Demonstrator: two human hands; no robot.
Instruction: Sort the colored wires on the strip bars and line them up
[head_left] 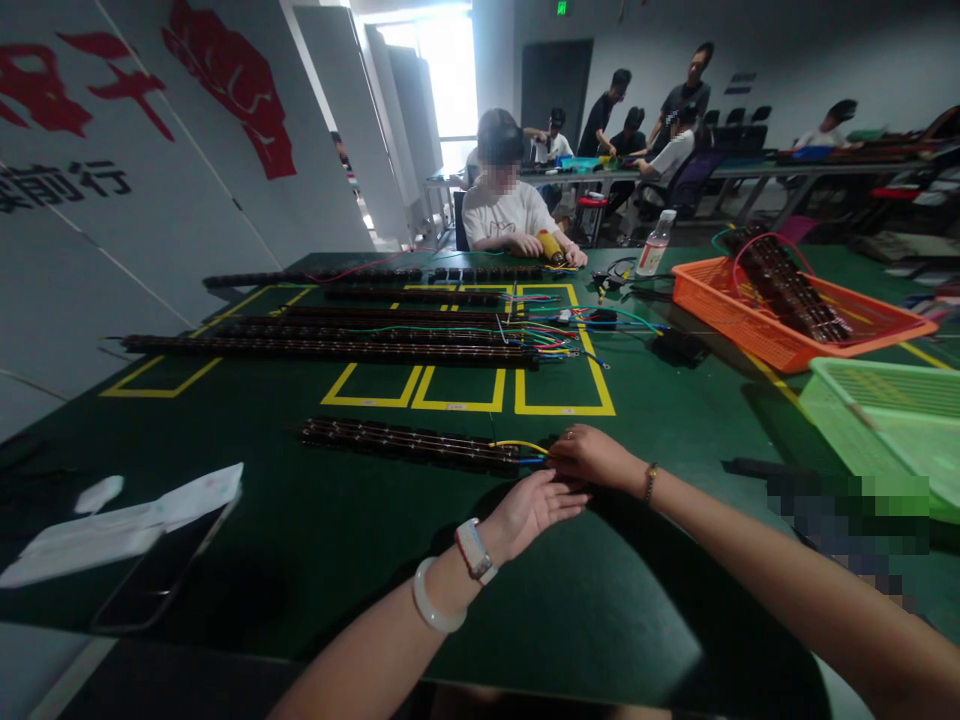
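A long dark strip (409, 443) with coloured wires (525, 450) at its right end lies on the green table (315, 540) in front of me. My right hand (592, 457) rests at that wire end, fingers curled over the wires. My left hand (534, 508) lies just below it, palm up, fingers stretched toward the right hand, holding nothing. The left wrist carries a watch and a pale bangle; the right wrist has a bracelet.
Several longer strips (330, 345) with wires lie across yellow taped boxes further back. An orange basket (787, 320) with strips and a green basket (877, 420) stand at the right. A phone and papers (127, 530) lie left. A person (506, 205) works opposite; others sit beyond.
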